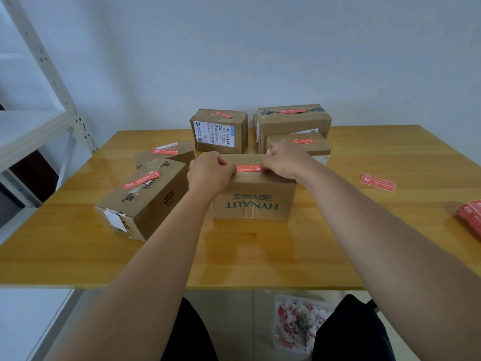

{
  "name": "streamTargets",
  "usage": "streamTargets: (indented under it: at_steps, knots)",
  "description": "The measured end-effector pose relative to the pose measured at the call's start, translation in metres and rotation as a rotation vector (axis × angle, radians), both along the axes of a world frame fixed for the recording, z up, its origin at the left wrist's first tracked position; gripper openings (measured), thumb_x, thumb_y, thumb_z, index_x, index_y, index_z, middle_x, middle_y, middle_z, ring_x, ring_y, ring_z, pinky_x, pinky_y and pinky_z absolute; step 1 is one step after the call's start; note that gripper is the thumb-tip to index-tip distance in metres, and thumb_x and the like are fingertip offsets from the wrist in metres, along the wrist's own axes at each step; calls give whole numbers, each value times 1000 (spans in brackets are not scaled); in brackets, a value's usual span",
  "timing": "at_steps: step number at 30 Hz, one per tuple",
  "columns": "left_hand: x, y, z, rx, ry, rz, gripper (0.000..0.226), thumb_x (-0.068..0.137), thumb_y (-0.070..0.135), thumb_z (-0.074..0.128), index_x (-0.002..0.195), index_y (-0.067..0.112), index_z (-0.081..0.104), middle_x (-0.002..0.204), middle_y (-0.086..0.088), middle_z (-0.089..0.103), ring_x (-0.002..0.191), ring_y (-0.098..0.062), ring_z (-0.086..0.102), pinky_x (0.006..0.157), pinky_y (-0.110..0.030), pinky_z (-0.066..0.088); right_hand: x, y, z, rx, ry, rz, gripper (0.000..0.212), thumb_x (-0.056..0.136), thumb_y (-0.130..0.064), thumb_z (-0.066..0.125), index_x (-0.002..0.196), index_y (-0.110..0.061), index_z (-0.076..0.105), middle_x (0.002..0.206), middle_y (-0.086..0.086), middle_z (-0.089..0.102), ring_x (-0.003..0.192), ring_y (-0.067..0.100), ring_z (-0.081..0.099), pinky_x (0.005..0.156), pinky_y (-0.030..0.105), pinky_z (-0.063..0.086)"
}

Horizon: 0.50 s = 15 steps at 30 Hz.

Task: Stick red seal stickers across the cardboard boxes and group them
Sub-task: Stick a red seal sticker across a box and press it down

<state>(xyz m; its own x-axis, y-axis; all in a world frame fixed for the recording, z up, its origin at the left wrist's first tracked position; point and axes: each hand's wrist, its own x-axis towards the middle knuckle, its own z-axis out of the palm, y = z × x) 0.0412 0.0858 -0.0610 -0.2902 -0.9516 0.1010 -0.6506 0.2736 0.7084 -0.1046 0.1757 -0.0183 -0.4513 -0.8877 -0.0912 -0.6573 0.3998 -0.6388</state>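
Your two bare forearms reached up from the bottom of the frame, and between your dark-clad knees a clear bag of red and white scraps (299,327) lay on the floor, its contents too blurred to name. At the centre of the frame your left hand (209,173) and right hand (285,158) met over the top of the HYNAUT box (253,201), whose green lettering read upside down. Your fingers (226,162) on each side were curled and pinching an end of one red seal sticker (248,168), which stretched across the box's top near its front edge; your knuckles hid both tips of it, so you could not see how far it was stuck down.

Six cardboard boxes stood on the wooden surface (260,251), each showing a red strip. Left of centre lay the angled box (145,196), with a flat box (169,152) partly behind it. Toward the upper middle stood the labelled box (220,131), the large box (291,121), and a low box (309,145) half hidden by your right hand.

At centre right one loose sticker (378,182) lay alone on the surface, and a sticker stack (472,216) was cut off by the right edge, its count unreadable. White shelving (39,108) filled the upper left.
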Motion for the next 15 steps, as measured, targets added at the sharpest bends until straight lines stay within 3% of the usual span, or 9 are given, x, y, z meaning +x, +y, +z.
streamTargets:
  at_steps: [6,8,12,15]
  knots:
    - [-1,2,-3,4,43,18,13,85,33,69,79,25,61,86,5,63,99,-22,57,86,-44,53,3,1,-2,-24,34,11,23,89,-23,62,71,-12,53,68,4,50,59,16,47,53,28,35]
    - [0,4,-3,-6,63,28,12,86,31,68,81,29,57,89,6,61,101,-22,56,87,-44,53,3,2,-2,-39,49,21,23,90,-21,61,71,-12,53,69,5,51,59,17,47,54,28,35]
    - [2,9,-3,-61,105,34,15,93,20,55,93,34,56,97,6,61,104,-22,54,90,-45,51,5,8,-7,-129,114,46,7,93,-17,59,93,-10,61,99,7,62,79,16,56,71,33,46]
    - [9,23,-9,-336,-33,-14,24,97,20,48,115,27,62,121,2,56,116,-22,46,99,-34,36,6,15,-20,-225,370,81,17,96,-25,53,111,-19,58,115,-1,55,106,17,51,98,42,41]
